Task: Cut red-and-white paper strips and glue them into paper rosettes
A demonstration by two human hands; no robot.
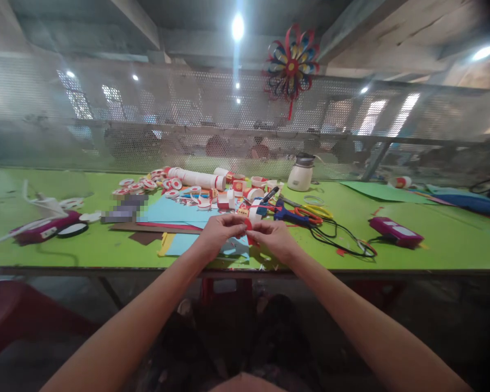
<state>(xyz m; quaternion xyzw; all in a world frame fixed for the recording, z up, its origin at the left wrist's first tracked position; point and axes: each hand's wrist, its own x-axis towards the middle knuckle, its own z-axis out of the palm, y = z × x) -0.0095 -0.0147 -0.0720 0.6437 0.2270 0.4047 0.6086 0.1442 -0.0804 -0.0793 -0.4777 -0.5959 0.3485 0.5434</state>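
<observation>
Red piece (249, 224) (small) in left grip (224, 231) and right grip (274, 236).

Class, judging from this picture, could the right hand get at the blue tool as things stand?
Probably yes: the blue tool lies just beyond the right hand with nothing evident between them, though that hand would likely need to release the red piece first.

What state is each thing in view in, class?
Left hand: pinching the red piece
Right hand: pinching the red piece
Red piece: held between both hands
White jug: upright, dark lid on
Long white roll: lying on its side
Ceiling lamp: lit
Flower decoration: petals fanned out
</observation>
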